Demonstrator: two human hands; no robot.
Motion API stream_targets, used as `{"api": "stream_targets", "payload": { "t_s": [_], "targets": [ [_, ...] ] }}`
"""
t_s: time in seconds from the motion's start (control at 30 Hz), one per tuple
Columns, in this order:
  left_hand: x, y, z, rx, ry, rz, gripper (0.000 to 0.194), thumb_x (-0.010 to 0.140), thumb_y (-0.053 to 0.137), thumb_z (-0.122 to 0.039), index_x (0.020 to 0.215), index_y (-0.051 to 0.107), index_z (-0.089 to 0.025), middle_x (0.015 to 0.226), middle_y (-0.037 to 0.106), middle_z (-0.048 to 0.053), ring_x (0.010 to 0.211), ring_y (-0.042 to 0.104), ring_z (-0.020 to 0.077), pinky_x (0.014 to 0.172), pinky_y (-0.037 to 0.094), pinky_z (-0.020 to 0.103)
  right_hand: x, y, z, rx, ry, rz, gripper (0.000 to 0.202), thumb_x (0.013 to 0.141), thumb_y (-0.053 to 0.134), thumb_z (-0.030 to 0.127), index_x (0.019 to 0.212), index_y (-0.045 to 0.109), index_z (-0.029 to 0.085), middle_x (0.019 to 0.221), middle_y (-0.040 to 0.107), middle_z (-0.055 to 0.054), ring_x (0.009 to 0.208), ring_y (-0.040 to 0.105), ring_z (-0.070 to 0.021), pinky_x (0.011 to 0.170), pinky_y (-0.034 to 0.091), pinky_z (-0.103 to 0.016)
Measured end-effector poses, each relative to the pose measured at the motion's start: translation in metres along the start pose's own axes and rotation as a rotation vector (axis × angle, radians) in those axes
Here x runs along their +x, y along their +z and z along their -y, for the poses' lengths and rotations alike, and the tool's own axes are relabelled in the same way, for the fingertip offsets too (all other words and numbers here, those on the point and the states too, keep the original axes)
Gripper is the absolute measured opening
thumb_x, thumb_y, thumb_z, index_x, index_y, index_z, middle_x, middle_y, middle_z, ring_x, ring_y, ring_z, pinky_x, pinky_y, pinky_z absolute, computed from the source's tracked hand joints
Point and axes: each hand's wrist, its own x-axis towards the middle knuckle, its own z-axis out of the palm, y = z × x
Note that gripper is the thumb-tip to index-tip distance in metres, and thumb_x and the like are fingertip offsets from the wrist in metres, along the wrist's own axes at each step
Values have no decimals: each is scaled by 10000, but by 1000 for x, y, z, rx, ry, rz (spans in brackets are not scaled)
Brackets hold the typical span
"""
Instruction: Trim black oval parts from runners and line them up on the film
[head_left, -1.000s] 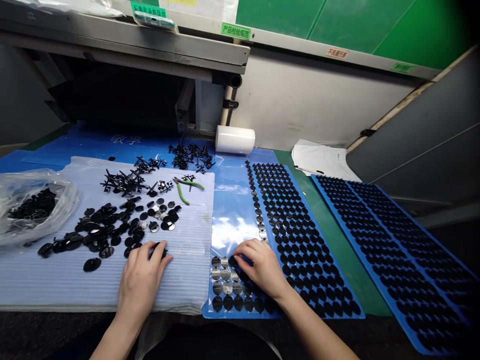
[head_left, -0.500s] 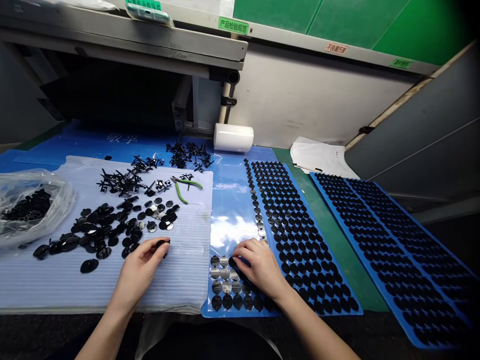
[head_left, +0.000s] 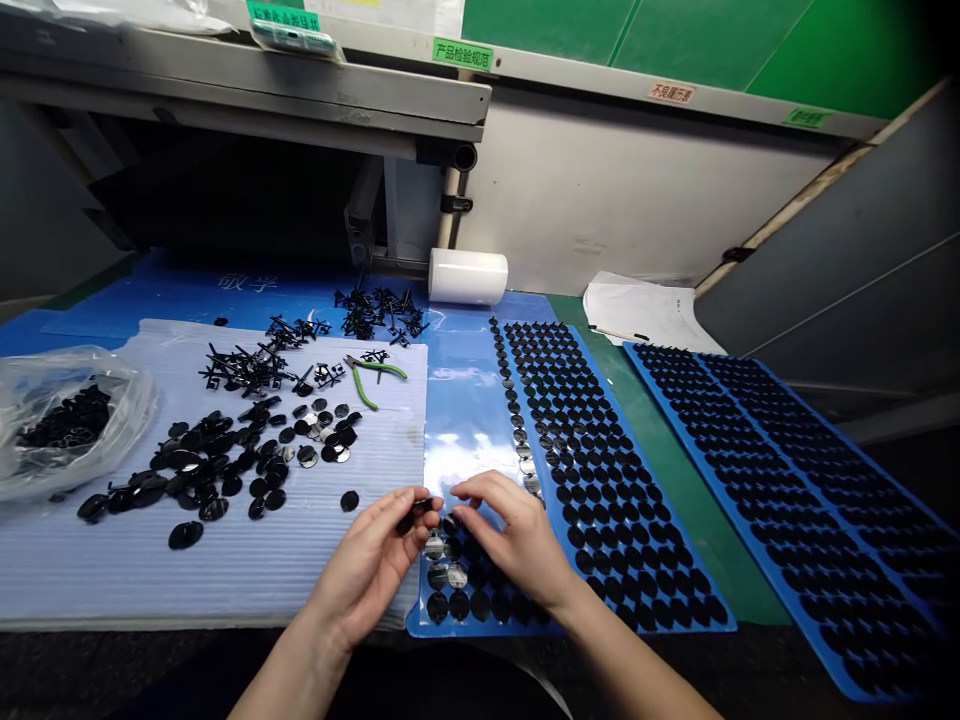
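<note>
My left hand (head_left: 382, 550) is closed on a black disc (head_left: 409, 519), held in the fingertips at the left edge of the blue sheet (head_left: 450, 400); the fingers partly hide it. Close by on the right, my right hand (head_left: 514, 535) hovers over the sheet with thumb and forefinger apart and nothing visible between them. Beneath it, rows of glossy black discs (head_left: 437, 606) lie on the sheet, some hidden by the hand. One loose disc (head_left: 349, 501) rests on the pale ribbed foam mat (head_left: 300, 585), left of my left hand. A heap of similar discs (head_left: 217, 450) lies farther left.
Green-handled nippers (head_left: 367, 380) lie beside black sprue scraps (head_left: 247, 368). A clear bag (head_left: 124, 400) of black parts stands at the left. Disc-filled blue sheets (head_left: 750, 440) extend to the right. A white roll (head_left: 469, 277) and papers (head_left: 645, 310) sit at the back.
My left hand has moved right from the foam mat to beside my right hand. My right hand's fingers have lifted off a disc on the sheet. A lone disc now shows on the mat.
</note>
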Motion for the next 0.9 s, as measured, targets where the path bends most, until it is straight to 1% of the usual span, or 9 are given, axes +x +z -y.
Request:
{"api": "stream_targets", "payload": {
  "t_s": [0.07, 0.23, 0.33, 0.4, 0.5, 0.63, 0.77, 0.83, 0.9],
  "targets": [
    [-1, 8, 4, 10, -12, 35, 117, 778, 538, -196, 822, 613, -118, 819, 598, 54, 708, 548, 91, 624, 461, 183, 4, 0, 6, 63, -65, 2, 163, 825, 498, 184, 981, 545, 201, 904, 562, -40, 864, 524, -150, 752, 439, -261],
    [-3, 18, 8, 43, -44, 78, 124, 765, 559, -225, 775, 607, -111, 620, 513, -6, 525, 445, 46, 449, 373, 141, 5, -1, 3, 3, -201, 119, 248, 833, 465, 145, 1065, 517, 215, 988, 567, -51, 907, 503, -175, 783, 432, -310],
    [-2, 20, 12, 22, -50, 67, 134, 758, 566, -251, 774, 589, -120, 669, 494, -12, 499, 407, 22, 387, 304, 116, 2, -2, 0, 15, -84, 45, 242, 803, 517, 175, 1044, 500, 203, 933, 572, -56, 830, 524, -176, 732, 449, -310],
    [0, 20, 16, -7, -55, 55, 131, 765, 554, -257, 788, 569, -129, 699, 478, -17, 479, 378, 7, 358, 256, 104, -1, -1, 1, 20, 14, 0, 179, 782, 549, 200, 958, 519, 198, 851, 572, -45, 765, 534, -169, 678, 454, -294],
    [2, 21, 25, -39, -62, 43, 117, 780, 523, -252, 772, 532, -135, 684, 440, -29, 452, 339, 1, 338, 213, 103, -6, 2, 5, 17, 47, -15, 52, 794, 513, 181, 832, 542, 199, 772, 571, -27, 756, 546, -167, 667, 452, -280],
    [0, 24, 32, 5, -28, 48, 103, 779, 510, -241, 767, 521, -139, 689, 444, -19, 529, 413, 36, 399, 307, 128, -9, 3, 8, 28, 58, -81, 108, 803, 475, 148, 855, 553, 202, 793, 593, -29, 757, 558, -159, 676, 458, -269],
    [-2, 28, 30, 153, 74, 41, 123, 764, 532, -281, 810, 522, -167, 696, 487, -16, 611, 475, 80, 476, 372, 172, -8, -6, 6, -67, 34, 23, 145, 830, 442, 144, 891, 559, 203, 775, 606, -30, 739, 556, -164, 677, 446, -285],
    [-1, 27, 28, 257, 122, 27, 152, 723, 591, -284, 798, 523, -171, 600, 480, -44, 505, 434, 62, 439, 331, 169, -7, -11, 5, -107, 6, 94, 162, 827, 437, 133, 919, 552, 199, 795, 606, -39, 756, 550, -175, 685, 443, -300],
    [1, 27, 26, 344, 161, 13, 174, 691, 626, -276, 789, 529, -169, 548, 459, -67, 415, 356, 36, 399, 273, 166, -6, -13, 4, -80, 1, 107, 207, 804, 449, 102, 968, 531, 199, 851, 601, -45, 807, 545, -180, 711, 444, -303]
  ]
}}
